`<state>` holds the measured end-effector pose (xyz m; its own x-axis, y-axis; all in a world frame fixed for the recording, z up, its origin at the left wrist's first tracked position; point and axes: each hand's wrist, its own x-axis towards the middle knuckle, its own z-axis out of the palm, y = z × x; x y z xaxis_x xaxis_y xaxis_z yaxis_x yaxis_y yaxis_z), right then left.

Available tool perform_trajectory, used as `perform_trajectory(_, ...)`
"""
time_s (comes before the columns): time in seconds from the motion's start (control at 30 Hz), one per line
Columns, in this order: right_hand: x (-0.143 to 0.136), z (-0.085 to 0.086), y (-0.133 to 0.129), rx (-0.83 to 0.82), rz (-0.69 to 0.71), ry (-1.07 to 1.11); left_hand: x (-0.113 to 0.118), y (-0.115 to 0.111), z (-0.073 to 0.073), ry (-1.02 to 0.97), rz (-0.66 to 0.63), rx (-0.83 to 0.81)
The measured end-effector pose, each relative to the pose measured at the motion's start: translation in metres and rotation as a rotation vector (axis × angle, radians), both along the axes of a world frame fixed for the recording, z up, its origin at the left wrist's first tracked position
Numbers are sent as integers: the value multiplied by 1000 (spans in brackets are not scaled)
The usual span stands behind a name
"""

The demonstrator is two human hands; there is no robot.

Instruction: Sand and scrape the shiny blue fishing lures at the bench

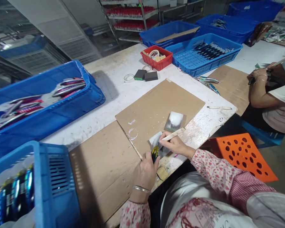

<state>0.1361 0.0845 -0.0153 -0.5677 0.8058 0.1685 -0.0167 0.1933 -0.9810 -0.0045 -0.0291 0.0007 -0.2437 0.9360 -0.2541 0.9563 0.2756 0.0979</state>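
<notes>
My left hand (146,169) is closed around a small fishing lure (155,154) with a shiny yellow and black body, partly hidden by the fingers. Close beside it, my right hand (173,145) grips a slim, pale stick-like tool (174,134). Its working end is hidden, so I cannot tell its kind. A grey and white sheet (154,139), perhaps cloth or sandpaper, lies under the right fingers. Just beyond that hand, a dark block with white powder (175,119) rests on the cardboard sheet (156,104).
Blue crates of lures stand at left (68,109) and lower left (59,190). Behind are sanding blocks (151,76), tape rolls, a red basket (160,64) and a blue tray (187,65). Another person's hands (258,74) work at right, near an orange stool (245,158).
</notes>
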Motion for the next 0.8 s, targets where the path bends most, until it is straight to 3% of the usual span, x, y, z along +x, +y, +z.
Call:
perform_trajectory(0.1, -4, -8, 5, -74, -10, 3, 1, -1, -5, 35, 7, 19)
perform_trajectory(0.33, -6, -19, 2, -62, -41, 4, 1, 0, -6, 52, -18, 9)
perform_trajectory(0.8, -3, -11, 7, -64, 49, -52, 3, 1, -3, 72, -50, -4)
